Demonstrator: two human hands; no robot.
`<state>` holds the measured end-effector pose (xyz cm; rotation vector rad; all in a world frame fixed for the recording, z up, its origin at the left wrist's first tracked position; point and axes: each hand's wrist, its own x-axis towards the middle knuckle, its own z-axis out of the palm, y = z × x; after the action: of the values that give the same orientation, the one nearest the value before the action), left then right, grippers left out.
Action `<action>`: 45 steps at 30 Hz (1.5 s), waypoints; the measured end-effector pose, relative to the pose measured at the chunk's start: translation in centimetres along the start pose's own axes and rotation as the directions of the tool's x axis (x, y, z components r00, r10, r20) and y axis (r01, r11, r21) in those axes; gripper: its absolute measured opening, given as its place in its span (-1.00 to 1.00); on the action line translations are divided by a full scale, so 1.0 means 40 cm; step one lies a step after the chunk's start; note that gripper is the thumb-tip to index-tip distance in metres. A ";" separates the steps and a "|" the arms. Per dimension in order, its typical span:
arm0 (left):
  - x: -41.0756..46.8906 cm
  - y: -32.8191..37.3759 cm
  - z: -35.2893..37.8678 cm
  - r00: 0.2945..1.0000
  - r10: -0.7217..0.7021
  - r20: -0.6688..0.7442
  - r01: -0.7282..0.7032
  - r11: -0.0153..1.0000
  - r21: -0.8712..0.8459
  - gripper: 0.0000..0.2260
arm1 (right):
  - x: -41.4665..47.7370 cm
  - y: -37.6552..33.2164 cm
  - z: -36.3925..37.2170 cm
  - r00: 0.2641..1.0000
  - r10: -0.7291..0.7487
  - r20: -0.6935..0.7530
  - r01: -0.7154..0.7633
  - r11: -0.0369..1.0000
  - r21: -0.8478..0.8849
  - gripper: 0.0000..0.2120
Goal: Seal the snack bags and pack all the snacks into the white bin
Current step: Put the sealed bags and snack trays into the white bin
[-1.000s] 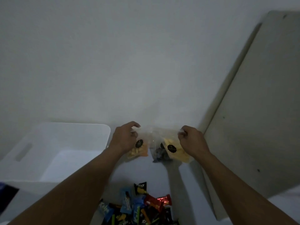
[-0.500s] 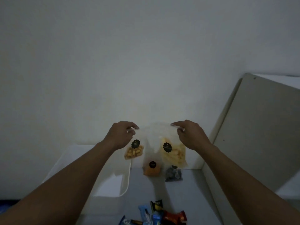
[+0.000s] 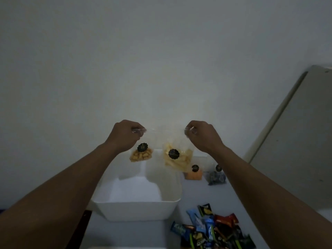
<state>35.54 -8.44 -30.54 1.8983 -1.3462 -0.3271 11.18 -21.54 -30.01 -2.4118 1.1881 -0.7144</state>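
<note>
Since the frame half a second back, the white bin (image 3: 136, 200) has slid from the lower left toward the centre of the view, now sitting straight below the raised bags, and the pile of small wrapped snacks (image 3: 212, 229) shows more fully at 5 o'clock.

Both hands are up in front of a plain wall, well apart from each other. The left hand (image 3: 125, 135) is pinched shut on the top left corner of a clear bag, and the right hand (image 3: 203, 135) is pinched shut on the top right corner. Between them the bag's upper edge runs taut and level. From that edge hangs the pale yellow snack bag (image 3: 177, 159), with a round black label on its front, tilted a little and dangling over the bin's far rim. A 2nd clear bag of orange-brown snacks (image 3: 142, 154), also with a black label, hangs just below the left hand at its 5 o'clock; whether that hand grips it as well, I cannot tell.

On the table (image 3: 206, 194), at 3 o'clock from the bin, stand 2 more small bags side by side: an orange one (image 3: 193, 174) and a dark one (image 3: 216, 177), each with a black label. Their tops are too dim to judge as sealed or not. The bin holds no snacks that can be seen. A grey panel (image 3: 296, 141) leans at 3 o'clock.
</note>
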 end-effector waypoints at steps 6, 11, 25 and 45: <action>-0.024 -0.118 -0.015 0.999 -0.033 0.012 0.032 0.999 0.027 -0.88 | 0.031 -0.051 0.172 0.997 0.016 0.081 -0.018 0.999 0.031 -0.85; -0.024 -0.195 0.023 0.995 -0.074 0.068 0.074 0.997 0.009 -0.90 | 0.048 -0.026 0.307 0.986 0.055 0.158 -0.062 0.997 0.035 -0.86; -0.033 -0.326 0.177 0.962 -0.153 0.227 0.155 0.988 0.008 -0.90 | 0.068 0.087 0.480 0.973 -0.084 0.213 0.158 0.922 -0.354 -0.83; 0.004 -0.294 0.383 0.950 -0.105 0.294 0.098 0.994 0.038 -0.84 | -0.029 0.148 0.420 0.952 0.184 0.244 -0.165 0.981 -0.100 -0.51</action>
<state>34.53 -13.62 -49.14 1.9996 -1.4507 -0.6735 16.63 -22.48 -46.98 -2.3357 1.3210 -0.3010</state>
